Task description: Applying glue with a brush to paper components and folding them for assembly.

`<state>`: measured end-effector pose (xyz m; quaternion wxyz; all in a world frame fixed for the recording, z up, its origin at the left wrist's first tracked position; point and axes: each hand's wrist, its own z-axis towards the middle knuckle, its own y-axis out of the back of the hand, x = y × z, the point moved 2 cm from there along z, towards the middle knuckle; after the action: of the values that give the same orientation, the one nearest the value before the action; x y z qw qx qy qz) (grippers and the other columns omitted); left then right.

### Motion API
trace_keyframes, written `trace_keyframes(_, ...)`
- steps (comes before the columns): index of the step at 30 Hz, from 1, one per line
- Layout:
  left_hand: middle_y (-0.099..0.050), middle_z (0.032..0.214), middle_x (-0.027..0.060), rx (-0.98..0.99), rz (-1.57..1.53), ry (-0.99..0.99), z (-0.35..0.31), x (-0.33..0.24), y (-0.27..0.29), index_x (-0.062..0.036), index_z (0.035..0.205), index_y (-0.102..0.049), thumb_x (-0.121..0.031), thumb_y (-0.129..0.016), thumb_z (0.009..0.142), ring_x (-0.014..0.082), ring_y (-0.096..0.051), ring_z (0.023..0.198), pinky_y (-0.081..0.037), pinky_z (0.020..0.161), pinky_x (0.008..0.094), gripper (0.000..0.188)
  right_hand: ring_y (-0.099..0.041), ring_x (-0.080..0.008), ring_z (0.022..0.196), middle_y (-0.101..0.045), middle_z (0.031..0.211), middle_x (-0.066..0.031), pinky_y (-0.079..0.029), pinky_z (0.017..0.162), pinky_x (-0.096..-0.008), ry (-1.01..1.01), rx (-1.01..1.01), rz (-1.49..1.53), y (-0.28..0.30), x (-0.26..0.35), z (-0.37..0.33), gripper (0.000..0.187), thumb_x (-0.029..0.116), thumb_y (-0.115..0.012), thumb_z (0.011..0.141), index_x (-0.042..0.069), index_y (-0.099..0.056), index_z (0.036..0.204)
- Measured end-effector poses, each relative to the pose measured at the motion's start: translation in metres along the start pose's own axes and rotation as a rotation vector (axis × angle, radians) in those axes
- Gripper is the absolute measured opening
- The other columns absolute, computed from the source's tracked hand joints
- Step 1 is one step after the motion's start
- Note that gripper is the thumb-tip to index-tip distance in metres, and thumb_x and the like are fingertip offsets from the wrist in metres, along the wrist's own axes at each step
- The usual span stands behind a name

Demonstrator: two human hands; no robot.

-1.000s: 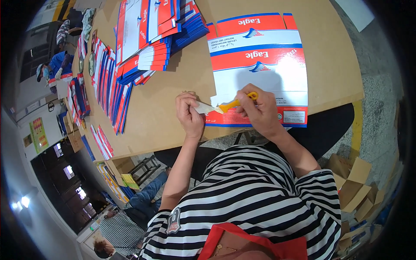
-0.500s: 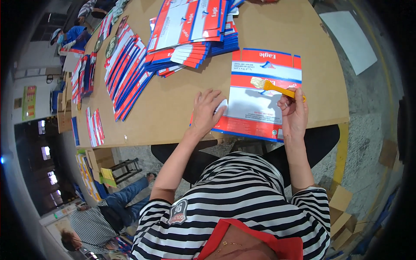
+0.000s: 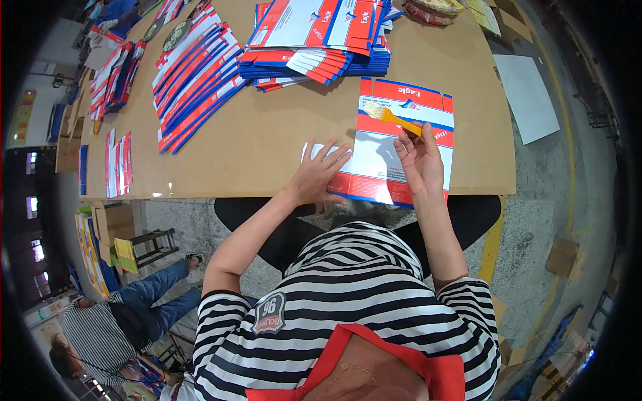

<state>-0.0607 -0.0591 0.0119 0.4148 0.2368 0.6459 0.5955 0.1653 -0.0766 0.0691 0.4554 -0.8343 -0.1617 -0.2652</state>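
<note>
A flat red, white and blue carton blank [image 3: 369,150] lies at the table's near edge in front of me. My left hand [image 3: 317,175] rests on its white left side flap, fingers spread and thumb toward the near edge. Over the right part of the blank, my right hand [image 3: 422,160] is closed round the handle end of a yellow brush [image 3: 396,120]. The brush points to the far left, its pale bristles above the blank's upper left, casting a shadow. Whether the bristles touch the cardboard I cannot tell.
Fanned carton blanks [image 3: 200,77] and a taller pile [image 3: 301,37] cover the table's far left and middle. A few smaller blanks [image 3: 119,164] lie at its left edge. A round container [image 3: 433,9] stands far right. A person [image 3: 110,327] is at lower left.
The brush has moved left across the blank, along with my right hand. My left hand's fingers have spread, showing more of the white flap. The whole view has shifted slightly.
</note>
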Motion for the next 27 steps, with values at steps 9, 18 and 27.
trace_keyframes(9,-0.038,0.142,0.0127,-0.071,-0.036,0.0,-0.005,0.002,0.012,-0.0056,0.134,-0.043,-0.066,-0.068,0.061,0.0327,-0.031,0.134,-0.02,0.106,0.0612,0.098,-0.061,-0.0192,0.089,-0.058,0.1,-0.0103,-0.051,0.086,-0.0383,-0.149,0.006,0.066,0.016,-0.022,0.005,0.032,0.032,-0.059,0.092,0.004,-0.056,0.108)
trace_keyframes(18,-0.033,0.144,0.0172,-0.077,-0.06,0.015,-0.083,0.014,0.006,-0.0164,0.137,-0.042,-0.049,-0.073,0.063,0.0325,-0.03,0.136,-0.022,0.104,0.0603,0.086,-0.04,-0.0319,0.128,-0.046,0.13,-0.0182,-0.035,0.104,-0.0499,-0.569,0.389,-0.012,-0.119,-0.154,0.041,0.049,0.042,-0.06,0.088,0.013,-0.044,0.125)
trace_keyframes(27,-0.04,0.138,0.0138,-0.092,-0.037,0.363,-0.196,0.047,0.033,-0.008,0.134,-0.039,-0.046,-0.074,0.063,0.0298,-0.037,0.129,-0.026,0.102,0.0541,0.088,-0.013,-0.0343,0.139,-0.026,0.144,-0.0145,-0.017,0.111,-0.0546,-0.653,0.162,-0.028,-0.221,-0.328,0.119,0.081,0.049,-0.063,0.084,0.011,-0.02,0.14)
